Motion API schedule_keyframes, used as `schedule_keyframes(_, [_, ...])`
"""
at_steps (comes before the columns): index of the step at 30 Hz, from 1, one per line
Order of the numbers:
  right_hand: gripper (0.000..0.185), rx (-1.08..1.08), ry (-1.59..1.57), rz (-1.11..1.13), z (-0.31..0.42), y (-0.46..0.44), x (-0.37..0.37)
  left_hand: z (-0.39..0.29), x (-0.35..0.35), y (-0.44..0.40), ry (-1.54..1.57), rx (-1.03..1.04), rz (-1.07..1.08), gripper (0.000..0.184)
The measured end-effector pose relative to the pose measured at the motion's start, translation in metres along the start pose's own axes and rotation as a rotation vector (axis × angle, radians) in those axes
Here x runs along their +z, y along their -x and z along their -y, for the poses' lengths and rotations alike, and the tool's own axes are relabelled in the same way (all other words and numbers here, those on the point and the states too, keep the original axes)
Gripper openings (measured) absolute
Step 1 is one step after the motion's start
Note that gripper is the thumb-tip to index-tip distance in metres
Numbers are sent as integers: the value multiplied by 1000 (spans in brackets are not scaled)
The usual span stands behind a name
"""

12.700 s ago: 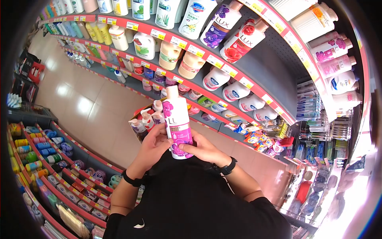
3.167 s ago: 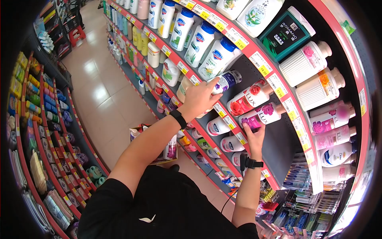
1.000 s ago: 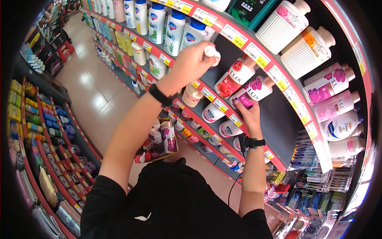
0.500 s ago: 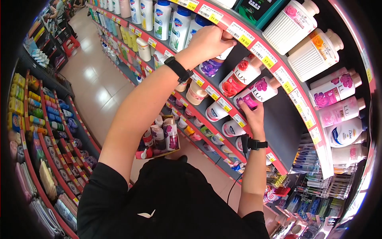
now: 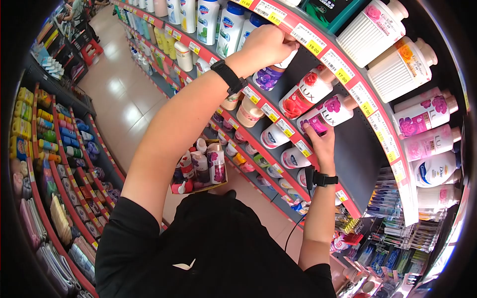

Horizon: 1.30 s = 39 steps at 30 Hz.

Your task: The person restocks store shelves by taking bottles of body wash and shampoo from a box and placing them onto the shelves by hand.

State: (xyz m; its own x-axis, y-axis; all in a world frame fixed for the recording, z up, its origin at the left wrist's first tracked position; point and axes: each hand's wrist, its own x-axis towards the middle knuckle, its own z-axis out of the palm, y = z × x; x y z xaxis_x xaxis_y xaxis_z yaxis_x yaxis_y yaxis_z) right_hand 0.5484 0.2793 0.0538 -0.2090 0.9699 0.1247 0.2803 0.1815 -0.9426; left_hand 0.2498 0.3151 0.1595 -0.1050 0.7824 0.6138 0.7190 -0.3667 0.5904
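Note:
My left hand [image 5: 267, 45] reaches across to the shelf with its fingers curled closed over the top of a bottle with purple flowers [image 5: 267, 78]. The hand hides that bottle's cap. Lower down, my right hand [image 5: 320, 141] grips the base of a white and magenta LUX bottle [image 5: 328, 113], thumb on its front. This bottle stands on the shelf, leaning in the fisheye view. Between the two hands is a LUX bottle with a red flower [image 5: 305, 94], which neither hand visibly touches.
A box of bottles [image 5: 201, 187] sits on the floor by my feet. White and blue bottles [image 5: 230, 30] line the same shelf. Ribbed cream bottles [image 5: 370, 32] stand one shelf up. A price-tag rail [image 5: 343, 74] edges that upper shelf. Another shelf rack [image 5: 64, 164] is at the left.
The view has shifted slightly, so the shelf and bottles appear a little further right. Both hands stay at the same bottles.

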Motion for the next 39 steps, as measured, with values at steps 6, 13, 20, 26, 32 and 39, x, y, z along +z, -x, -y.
schedule_keyframes(6, [40, 27, -9, 18, 5, 1, 0, -4, -6, 1, 6, -39, 82, 19])
schedule_keyframes(13, [39, 54, -4, 3, 4, 1, 1, 3, -2, -2, 32, -52, 66, 17])
schedule_keyframes(20, [40, 35, 7, 1, 5, 1, 1, 9, -1, -4, 72, -42, 77, 21])
schedule_keyframes(26, [44, 10, 45, 16, 4, 1, 1, 15, 1, -10, 184, -32, 98, 24])
schedule_keyframes(32, [42, 37, 34, 23, 2, 0, 1, 12, -3, -8, 177, -45, 111, 25])
schedule_keyframes(39, [38, 30, -6, 14, 7, 1, 3, 17, -2, -13, 119, -19, 123, 25])
